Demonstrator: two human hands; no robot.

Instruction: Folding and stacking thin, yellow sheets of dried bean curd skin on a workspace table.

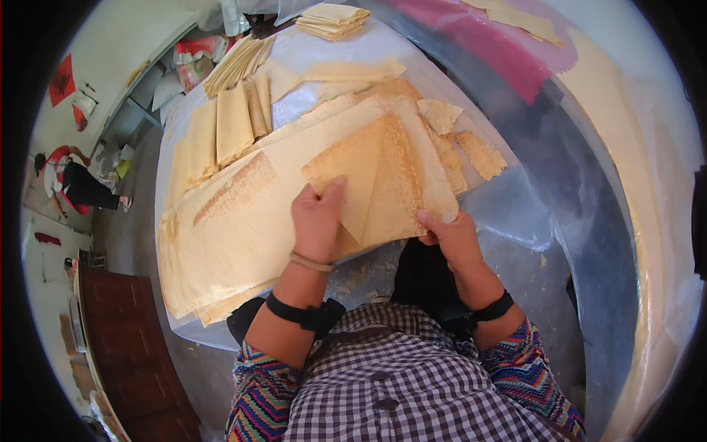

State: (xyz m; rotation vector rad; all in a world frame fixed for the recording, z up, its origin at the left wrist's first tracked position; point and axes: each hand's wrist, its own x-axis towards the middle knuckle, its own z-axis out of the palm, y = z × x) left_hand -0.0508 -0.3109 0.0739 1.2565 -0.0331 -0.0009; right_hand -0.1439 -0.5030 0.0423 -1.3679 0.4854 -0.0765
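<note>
My left hand (318, 215) grips the folded-over part of a thin tan sheet (395, 204), thumb on top. The sheet looks like dried tofu skin, with a rough brown band along one side. My right hand (450, 229) pinches the sheet's near right corner between thumb and fingers. Beneath it lies a broad stack of pale sheets (237, 243), with a reddish-brown patch on its top layer. Folded sheets (234, 124) lie beyond the stack on the left. Torn brown pieces (480, 154) lie to the right of the sheet.
A plastic-covered table (519, 204) bears the sheets. More folded bundles (331, 22) lie at its far end. Filled sacks (193, 61) stand past its far left side. A person (69, 179) bends over at the left. Wooden cabinets (124, 320) stand left; another plastic-covered surface (613, 166) runs along the right.
</note>
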